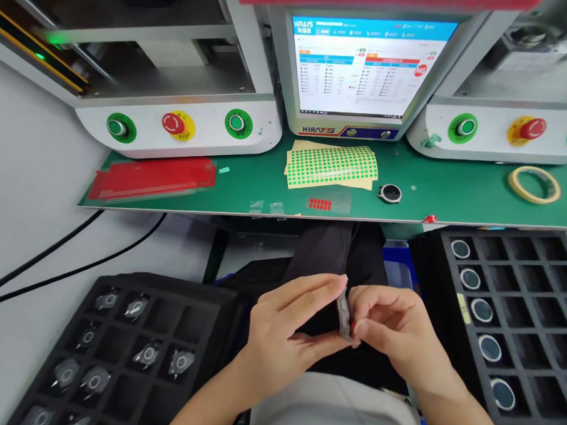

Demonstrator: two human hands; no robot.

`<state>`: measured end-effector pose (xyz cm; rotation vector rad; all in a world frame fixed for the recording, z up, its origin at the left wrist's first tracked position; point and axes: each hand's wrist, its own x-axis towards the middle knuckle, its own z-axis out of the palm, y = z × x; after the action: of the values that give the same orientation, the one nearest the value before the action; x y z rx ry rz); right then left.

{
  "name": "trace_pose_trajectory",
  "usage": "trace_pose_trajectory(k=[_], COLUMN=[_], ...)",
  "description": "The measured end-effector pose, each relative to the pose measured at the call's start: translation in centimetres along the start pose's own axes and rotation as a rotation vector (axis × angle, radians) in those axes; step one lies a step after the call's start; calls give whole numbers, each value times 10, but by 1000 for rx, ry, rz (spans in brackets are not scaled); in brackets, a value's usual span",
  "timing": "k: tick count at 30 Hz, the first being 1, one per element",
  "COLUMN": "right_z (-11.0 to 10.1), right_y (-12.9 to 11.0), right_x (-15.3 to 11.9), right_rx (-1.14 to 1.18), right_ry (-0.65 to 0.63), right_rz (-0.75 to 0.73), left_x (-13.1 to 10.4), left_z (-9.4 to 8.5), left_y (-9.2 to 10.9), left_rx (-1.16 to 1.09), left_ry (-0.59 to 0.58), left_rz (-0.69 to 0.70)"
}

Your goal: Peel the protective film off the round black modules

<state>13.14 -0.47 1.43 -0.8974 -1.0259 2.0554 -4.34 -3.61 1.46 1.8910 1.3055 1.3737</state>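
Above my lap, my left hand point(289, 334) holds a grey watch case point(344, 315) on edge between its fingertips and thumb. My right hand point(394, 333) is at the case's right side, thumb and index finger pinched on a small red piece point(353, 328) that touches or nearly touches the case. Most of the red piece is hidden by the fingers. Another round watch case point(390, 193) with a dark face lies on the green table point(255, 198), near the sheet of green dot stickers point(333, 165).
A black tray point(167, 286) with wrapped round parts is at the left; another tray point(500, 235) with round watch parts is at the right. Red strips point(157, 177), small red stickers point(321, 204) and a tape roll point(534, 184) lie before the machines and screen point(366, 71).
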Motion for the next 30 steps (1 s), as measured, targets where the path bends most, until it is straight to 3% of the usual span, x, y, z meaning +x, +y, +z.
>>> trace_pose_trajectory(k=[7, 16, 26, 28, 30], right_z=[-5, -7, -3, -2, -1], right_y=[1, -2, 5, 8, 7], right_x=[0, 1, 14, 18, 20], right_rx=[50, 16, 361, 410, 452], right_ry=[-50, -15, -62, -76, -92], right_rz=[41, 62, 140, 125, 88], left_x=[5, 8, 13, 14, 15], left_z=[-1, 0, -1, 1, 3], left_y=[3, 3, 1, -2, -8], left_rx=[18, 10, 41, -20, -194], left_ry=[-29, -53, -78, -54, -34], left_rz=[3, 10, 98, 54, -81])
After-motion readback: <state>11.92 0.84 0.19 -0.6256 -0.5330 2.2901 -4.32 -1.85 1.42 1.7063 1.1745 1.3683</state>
